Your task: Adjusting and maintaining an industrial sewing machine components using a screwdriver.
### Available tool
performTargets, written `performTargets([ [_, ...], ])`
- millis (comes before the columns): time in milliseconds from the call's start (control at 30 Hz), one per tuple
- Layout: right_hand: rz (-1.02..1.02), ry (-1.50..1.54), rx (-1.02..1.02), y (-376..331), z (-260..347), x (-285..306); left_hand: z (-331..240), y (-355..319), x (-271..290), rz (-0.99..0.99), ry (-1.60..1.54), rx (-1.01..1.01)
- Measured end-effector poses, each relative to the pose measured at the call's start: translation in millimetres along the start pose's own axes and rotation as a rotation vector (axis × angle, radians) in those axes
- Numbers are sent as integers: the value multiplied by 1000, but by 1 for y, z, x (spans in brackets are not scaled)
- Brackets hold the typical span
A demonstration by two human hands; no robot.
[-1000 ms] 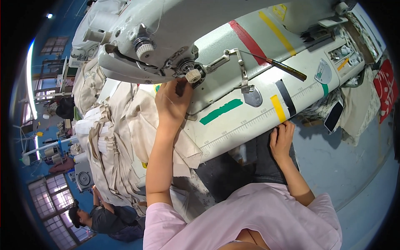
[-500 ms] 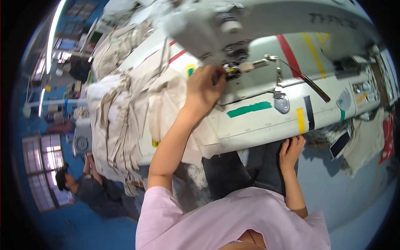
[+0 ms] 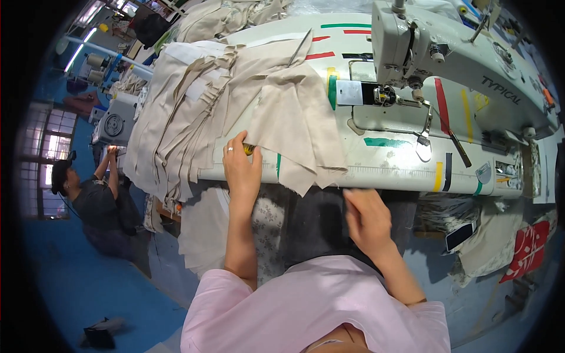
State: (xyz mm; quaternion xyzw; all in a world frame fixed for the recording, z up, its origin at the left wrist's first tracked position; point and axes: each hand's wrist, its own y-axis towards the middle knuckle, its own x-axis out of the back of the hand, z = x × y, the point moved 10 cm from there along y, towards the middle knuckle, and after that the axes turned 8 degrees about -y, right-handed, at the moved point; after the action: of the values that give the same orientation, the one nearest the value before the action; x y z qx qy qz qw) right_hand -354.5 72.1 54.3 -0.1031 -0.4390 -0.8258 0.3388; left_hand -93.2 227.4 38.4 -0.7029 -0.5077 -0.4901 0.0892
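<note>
My left hand (image 3: pixel 242 176) is at the front of the sewing table, a ring on one finger. Its thumb and fingers close round a small yellow-and-black thing (image 3: pixel 249 150), mostly hidden, whose kind I cannot make out. Just beyond it, a beige fabric piece (image 3: pixel 288 120) lies flat and hangs over the front edge. My right hand (image 3: pixel 371 220), slightly blurred, hovers above my lap with thumb and fingers apart and nothing visible in it. The sewing machine (image 3: pixel 406 50) stands at the right; by its needle area is a white plate (image 3: pixel 349 93).
A stack of beige fabric pieces (image 3: pixel 182 112) covers the table's left side. A dark tool with a thin handle (image 3: pixel 459 148) rests right of the needle. A phone (image 3: pixel 459 237) lies below the table edge at the right. Another person (image 3: pixel 97 203) works at the far left.
My left hand has left the needle area and come down to the table's front left. My right hand has moved left from the table edge. The view has shifted, showing the machine farther right.
</note>
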Motion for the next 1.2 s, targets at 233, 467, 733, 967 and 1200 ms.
performTargets([
  [233, 253, -400, -113, 88, -24, -107, 9, 29, -7, 76, -229, -23],
  [467, 477, -490, -315, 80, -46, -126, 48, 11, 14, 102, -902, 465],
  [733, 33, -290, 349, 115, 86, -47, -50, -81, 40, 81, -1185, 468],
  [967, -120, -133, 583, 144, 104, 10, -116, -103, 31, 225, -1197, -116],
  [1200, 252, 3, 173, 266, 125, 78, -177, 57, 19, -147, -773, -642],
])
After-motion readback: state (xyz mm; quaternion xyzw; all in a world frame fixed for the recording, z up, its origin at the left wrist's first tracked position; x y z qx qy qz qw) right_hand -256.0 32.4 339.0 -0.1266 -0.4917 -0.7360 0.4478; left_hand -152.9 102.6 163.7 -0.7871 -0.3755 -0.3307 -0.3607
